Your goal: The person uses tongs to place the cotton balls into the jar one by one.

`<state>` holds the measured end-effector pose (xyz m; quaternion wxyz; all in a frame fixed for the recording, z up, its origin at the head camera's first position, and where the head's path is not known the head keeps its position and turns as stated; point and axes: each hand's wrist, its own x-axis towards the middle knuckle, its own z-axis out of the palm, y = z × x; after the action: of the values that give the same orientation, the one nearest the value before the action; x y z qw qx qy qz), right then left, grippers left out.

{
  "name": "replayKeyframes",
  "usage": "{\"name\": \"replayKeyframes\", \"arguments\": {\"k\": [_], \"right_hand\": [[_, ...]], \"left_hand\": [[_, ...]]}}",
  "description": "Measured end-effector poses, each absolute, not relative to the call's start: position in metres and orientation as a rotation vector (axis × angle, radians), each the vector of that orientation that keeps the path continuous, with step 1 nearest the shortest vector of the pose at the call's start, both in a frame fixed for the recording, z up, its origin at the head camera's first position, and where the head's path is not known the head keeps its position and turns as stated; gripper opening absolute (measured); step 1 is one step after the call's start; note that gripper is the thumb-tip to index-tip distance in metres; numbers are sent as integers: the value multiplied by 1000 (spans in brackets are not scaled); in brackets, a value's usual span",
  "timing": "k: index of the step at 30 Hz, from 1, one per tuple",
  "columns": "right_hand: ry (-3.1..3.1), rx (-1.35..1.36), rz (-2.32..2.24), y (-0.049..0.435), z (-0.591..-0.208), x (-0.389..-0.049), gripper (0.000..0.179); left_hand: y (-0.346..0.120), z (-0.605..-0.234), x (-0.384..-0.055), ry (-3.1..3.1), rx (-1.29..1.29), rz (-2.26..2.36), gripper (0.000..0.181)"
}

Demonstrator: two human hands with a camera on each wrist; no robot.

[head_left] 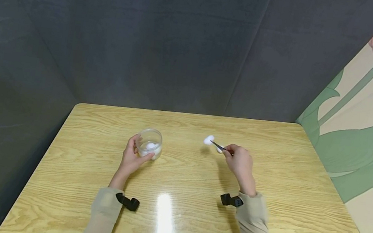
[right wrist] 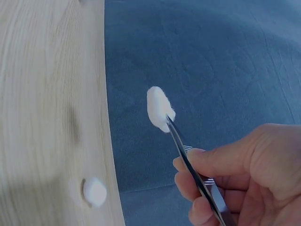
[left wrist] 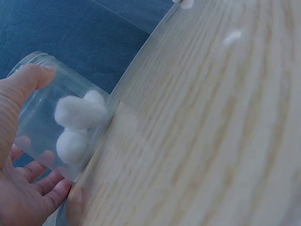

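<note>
My left hand (head_left: 132,159) grips a clear round plastic jar (head_left: 149,137) around its side, thumb on the near face and fingers behind. Several white cotton balls (left wrist: 77,113) lie inside the jar, which stands on the table. In my right hand (head_left: 241,164) a pair of metal tweezers (right wrist: 195,176) is pinched between thumb and fingers. The tweezers' tips hold one cotton ball (right wrist: 159,108) above the tabletop, to the right of the jar. Another cotton ball (right wrist: 95,192) rests on the table beneath the tweezers, partly covered by them in the head view.
The wooden table (head_left: 179,177) has its far edge along a dark cloth backdrop (head_left: 167,44). At the right hangs a floral-patterned curtain or panel (head_left: 360,149). Black wrist cameras sit on both sleeves. A bright light reflection shows near the table's front middle.
</note>
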<state>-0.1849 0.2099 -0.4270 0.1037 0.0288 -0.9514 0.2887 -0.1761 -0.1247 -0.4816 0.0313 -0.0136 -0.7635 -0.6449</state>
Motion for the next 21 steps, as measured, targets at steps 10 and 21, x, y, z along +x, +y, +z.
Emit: {"name": "replayKeyframes", "arguments": {"k": [10,21], "right_hand": [[-2813,104,865,196,-423,-187,12],[-2803,152,892,180,-419,-189,11]], "left_hand": [[-124,-481,-176,-2357,-50,-1967,81],[-124,-481,-176,-2359,-29,-1970,81]]}}
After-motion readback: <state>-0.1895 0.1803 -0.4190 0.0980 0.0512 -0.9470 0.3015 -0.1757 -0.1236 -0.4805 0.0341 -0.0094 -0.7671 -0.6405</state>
